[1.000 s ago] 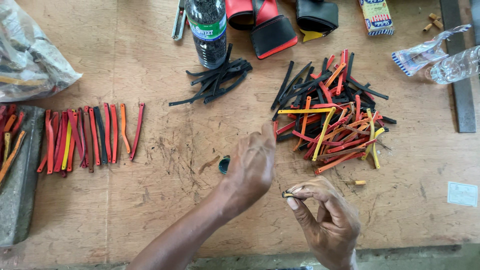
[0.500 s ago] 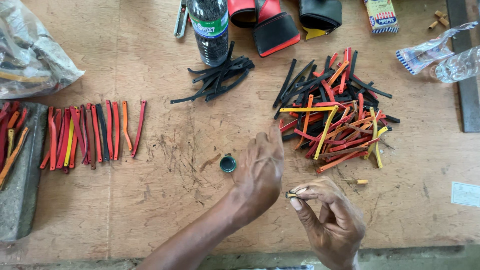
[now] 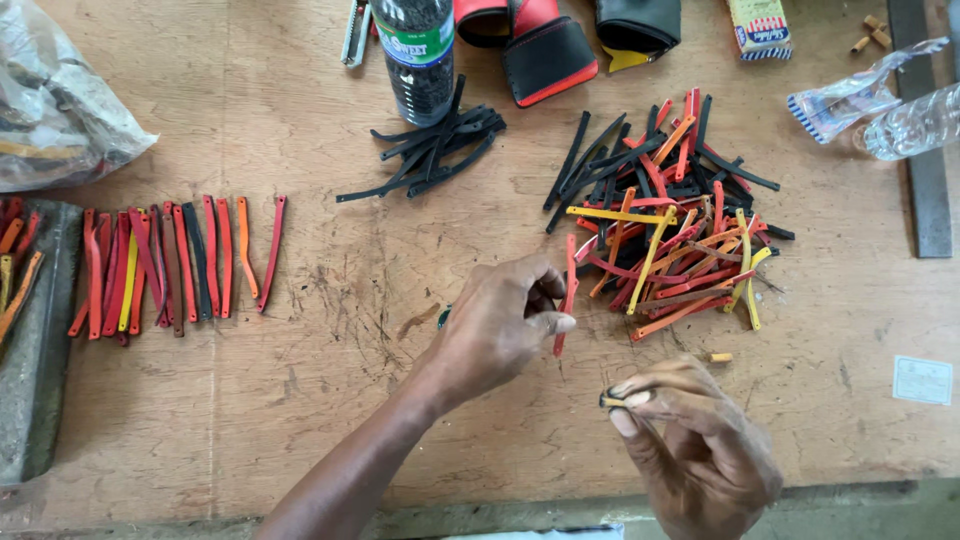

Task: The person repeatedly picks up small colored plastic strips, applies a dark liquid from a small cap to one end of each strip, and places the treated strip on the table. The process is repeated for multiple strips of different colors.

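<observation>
In the head view, the left hand (image 3: 500, 325) pinched a thin red strip (image 3: 567, 297) between thumb and fingertips, its grip closed near the strip's lower half, so the strip stood almost upright just above the wooden worktop (image 3: 330, 400), beside the mixed pile of red, orange, yellow and black strips (image 3: 665, 240). The right hand (image 3: 695, 450) held its grip shut on a small dark piece with a yellowish end (image 3: 612, 400) (too small to identify), raised near the worktop's front edge.

The red strip looked light, narrow and slightly curved, probably flexible plastic or rubber that would bend rather than snap; a pinch across its flat faces near the middle seemed the steadiest hold, since the smooth edges could slip.

A sorted row of strips (image 3: 180, 265) lay well apart to the left, and a bundle of black strips (image 3: 430, 150) lay beside a dark bottle (image 3: 418, 55). The bottle's top, the red-and-black pouches (image 3: 545, 50) and a clear plastic bag (image 3: 55, 110) were cut off by the frame. A small dark object behind the left wrist was mostly hidden.
</observation>
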